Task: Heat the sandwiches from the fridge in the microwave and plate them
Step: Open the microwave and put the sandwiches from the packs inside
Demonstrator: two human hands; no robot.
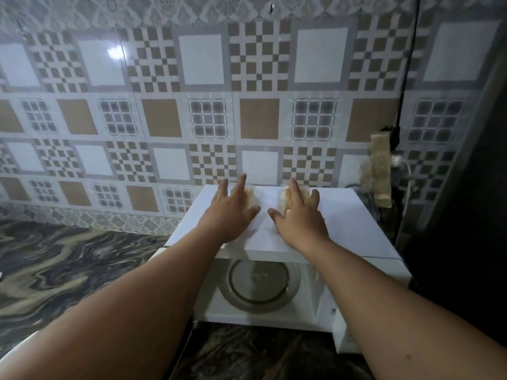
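Backdrop: patterned wall tiles in brown, grey and white behind a dark marbled worktop [68,270]; a black cable [406,78] runs down the wall at the right, by a dark tall surface at the frame's edge.
Head view, appliance: white microwave [356,231] stands on the worktop against the wall, door open, cavity facing the person; the glass turntable [260,281] inside carries nothing.
Head view, sandwiches: two packs in clear wrapping lie on the microwave's top panel, apart from each other, the left sandwich [248,197] and the right sandwich [284,198], both toward the back edge.
Left hand [230,212]: grip spread wide, fingers straight, laid over the left sandwich; it has hold of nothing that I can make out, though contact under the palm is hidden.
Right hand [297,215]: grip likewise wide, fingers extended across the right sandwich, thumb on the panel; nothing pinched.
Stage, as I judge it: sandwiches are out of the fridge but not yet heated; each has to be taken up and brought down to the turntable.
Risk one: slick wrapping on a smooth top could let a pack slide back and drop behind the microwave if pushed rather than gripped.
Risk two: two packs on one turntable may overhang and catch the cavity wall.
Risk three: heating sealed in wrapping could trap steam.
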